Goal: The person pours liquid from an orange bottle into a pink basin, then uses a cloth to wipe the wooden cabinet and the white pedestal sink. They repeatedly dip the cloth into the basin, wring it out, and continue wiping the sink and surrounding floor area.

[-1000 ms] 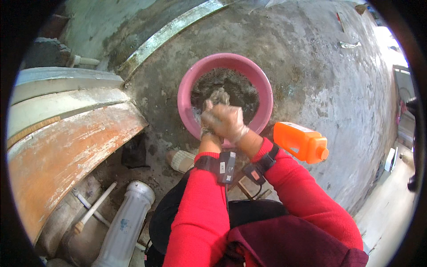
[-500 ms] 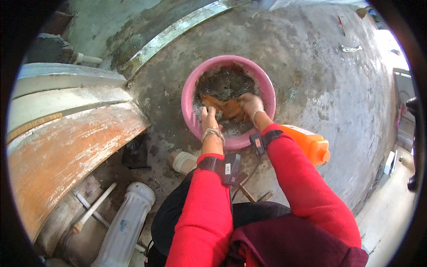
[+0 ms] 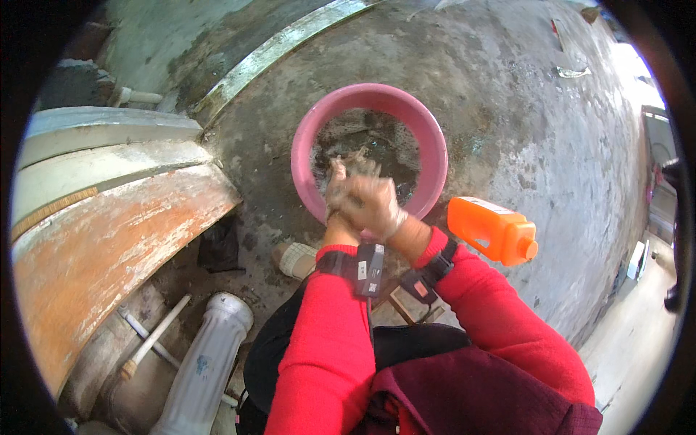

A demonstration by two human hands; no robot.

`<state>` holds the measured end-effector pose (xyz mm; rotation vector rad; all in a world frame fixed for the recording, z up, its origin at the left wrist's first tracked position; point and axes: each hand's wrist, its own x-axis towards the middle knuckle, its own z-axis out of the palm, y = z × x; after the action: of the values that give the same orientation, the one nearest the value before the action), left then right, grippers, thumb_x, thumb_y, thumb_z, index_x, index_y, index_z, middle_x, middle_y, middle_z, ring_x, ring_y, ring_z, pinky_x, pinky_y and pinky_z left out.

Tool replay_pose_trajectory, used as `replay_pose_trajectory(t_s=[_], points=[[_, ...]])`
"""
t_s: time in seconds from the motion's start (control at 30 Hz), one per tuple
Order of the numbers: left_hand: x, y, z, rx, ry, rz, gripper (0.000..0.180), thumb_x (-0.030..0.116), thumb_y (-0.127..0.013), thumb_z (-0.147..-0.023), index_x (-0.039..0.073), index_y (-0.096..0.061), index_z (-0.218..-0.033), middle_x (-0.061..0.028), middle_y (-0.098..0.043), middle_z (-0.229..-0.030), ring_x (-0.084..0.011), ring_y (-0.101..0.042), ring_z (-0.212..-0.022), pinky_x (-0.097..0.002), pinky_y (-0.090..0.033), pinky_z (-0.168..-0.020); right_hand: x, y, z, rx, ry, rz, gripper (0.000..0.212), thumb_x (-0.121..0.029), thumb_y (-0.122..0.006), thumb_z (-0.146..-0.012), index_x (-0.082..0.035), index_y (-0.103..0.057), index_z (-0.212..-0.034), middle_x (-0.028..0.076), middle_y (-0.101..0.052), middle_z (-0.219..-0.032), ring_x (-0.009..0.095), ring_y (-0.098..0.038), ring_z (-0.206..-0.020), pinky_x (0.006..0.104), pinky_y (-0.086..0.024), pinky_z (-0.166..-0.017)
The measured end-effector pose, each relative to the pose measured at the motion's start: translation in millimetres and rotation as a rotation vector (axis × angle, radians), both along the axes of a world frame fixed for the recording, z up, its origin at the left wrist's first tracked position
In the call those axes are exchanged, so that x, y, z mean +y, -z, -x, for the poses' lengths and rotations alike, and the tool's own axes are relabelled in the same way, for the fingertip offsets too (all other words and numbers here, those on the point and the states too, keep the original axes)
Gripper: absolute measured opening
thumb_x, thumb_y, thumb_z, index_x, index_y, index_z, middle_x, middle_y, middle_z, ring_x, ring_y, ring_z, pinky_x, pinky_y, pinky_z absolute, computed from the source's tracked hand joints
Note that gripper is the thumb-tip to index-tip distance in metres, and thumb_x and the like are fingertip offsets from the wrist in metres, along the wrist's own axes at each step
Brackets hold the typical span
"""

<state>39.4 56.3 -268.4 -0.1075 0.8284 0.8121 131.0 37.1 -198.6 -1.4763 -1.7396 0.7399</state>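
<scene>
A pink basin [image 3: 431,156] of murky, sudsy water [image 3: 391,141] stands on the floor in front of me. Over its near side my two hands meet, both in thin, clear, wet-looking coverings. My right hand [image 3: 377,201] crosses in from the right, its fingers curled over the other hand. Beneath it, my left hand [image 3: 338,190] is partly hidden, and motion smears its fingers. Whatever lies between the palms cannot be made out. Just beyond the fingertips is a blurred brownish patch at the water. An orange bottle [image 3: 487,230] lies right of the basin, touched by neither hand.
To the left, a worn orange-and-white wooden board [image 3: 123,239] juts over the floor. Below it are a white fluted column [image 3: 203,362] and a pale pipe [image 3: 156,337]. A raised ledge [image 3: 283,47] runs along the far left. A scrap [image 3: 573,72] lies far right.
Both hands have come up from the water toward me and joined, the right moving left onto the left hand. The orange-brown cloth seen between them in the basin no longer shows.
</scene>
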Motion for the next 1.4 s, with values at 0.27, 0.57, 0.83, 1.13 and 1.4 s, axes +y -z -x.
replay_pose_trajectory(t_s=[0.27,0.57,0.83,1.13,1.4], points=[[19,-14,-19,0.432,0.133,0.023,0.055,0.045,-0.059,-0.093,0.013,-0.052,-0.138,-0.0076,-0.051,-0.14,-0.0267,-0.046,-0.131,-0.0526,-0.038,-0.105,48,111,-77,0.065,0.64,0.762,0.039,-0.046,-0.063,-0.09,-0.01,-0.071,-0.101,0.02,-0.069,-0.098,0.038,-0.066,-0.098,0.0423,-0.052,-0.085],[3,-4,-5,0.617,0.241,0.064,0.081,0.041,-0.058,-0.093,0.02,-0.013,-0.158,-0.0057,-0.023,-0.162,-0.0324,-0.018,-0.149,-0.0574,-0.028,-0.109,9,152,-104,0.837,0.82,0.67,0.033,-0.004,-0.058,-0.089,-0.003,-0.063,-0.122,0.01,-0.068,-0.108,0.028,-0.066,-0.098,0.0377,-0.053,-0.088],[8,10,-5,0.238,0.007,0.0,0.064,0.058,-0.064,-0.088,0.012,-0.048,-0.129,-0.0068,-0.057,-0.109,-0.0231,-0.06,-0.094,-0.0393,-0.052,-0.081,-15,18,-10,0.338,0.09,0.301,0.018,-0.021,-0.075,-0.084,-0.006,-0.072,-0.092,0.009,-0.071,-0.081,0.021,-0.068,-0.075,0.0333,-0.054,-0.074],[13,-16,-25,0.038,-0.011,0.16,0.058,0.054,-0.058,-0.093,0.006,-0.057,-0.125,-0.0107,-0.065,-0.11,-0.0291,-0.064,-0.098,-0.0447,-0.053,-0.087,29,39,-21,-0.193,0.378,0.142,0.015,-0.024,-0.068,-0.087,-0.009,-0.072,-0.088,0.017,-0.066,-0.075,0.036,-0.066,-0.071,0.0438,-0.051,-0.063],[13,-7,-9,0.645,0.269,-0.054,0.072,0.049,-0.06,-0.087,0.014,-0.038,-0.145,-0.0062,-0.044,-0.142,-0.0283,-0.041,-0.133,-0.0488,-0.043,-0.089,28,130,-90,0.242,0.739,0.423,0.031,-0.029,-0.064,-0.093,-0.012,-0.067,-0.119,0.017,-0.069,-0.111,0.035,-0.066,-0.1,0.0382,-0.05,-0.091]])
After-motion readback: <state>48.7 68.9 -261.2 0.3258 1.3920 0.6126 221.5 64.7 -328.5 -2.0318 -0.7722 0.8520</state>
